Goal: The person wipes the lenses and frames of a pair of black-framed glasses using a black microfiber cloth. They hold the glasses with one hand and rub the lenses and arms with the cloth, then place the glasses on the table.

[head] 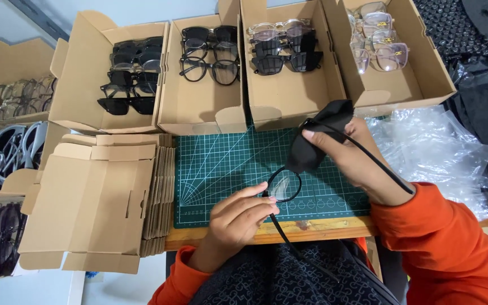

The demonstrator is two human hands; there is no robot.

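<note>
My left hand (238, 217) pinches the left rim of a pair of black-framed glasses (285, 185) held above the green cutting mat (221, 164). My right hand (352, 161) grips a black cleaning cloth (317, 138) wrapped over the other lens. One temple arm runs across my right wrist; the other hangs down toward my lap. Both sleeves are orange.
Several open cardboard boxes (199, 107) along the back hold black, clear and pink-tinted glasses. A stack of flat unfolded cartons (94, 200) lies left of the mat. Crumpled clear plastic bags (430, 147) lie at the right. More glasses sit in boxes at far left (12, 99).
</note>
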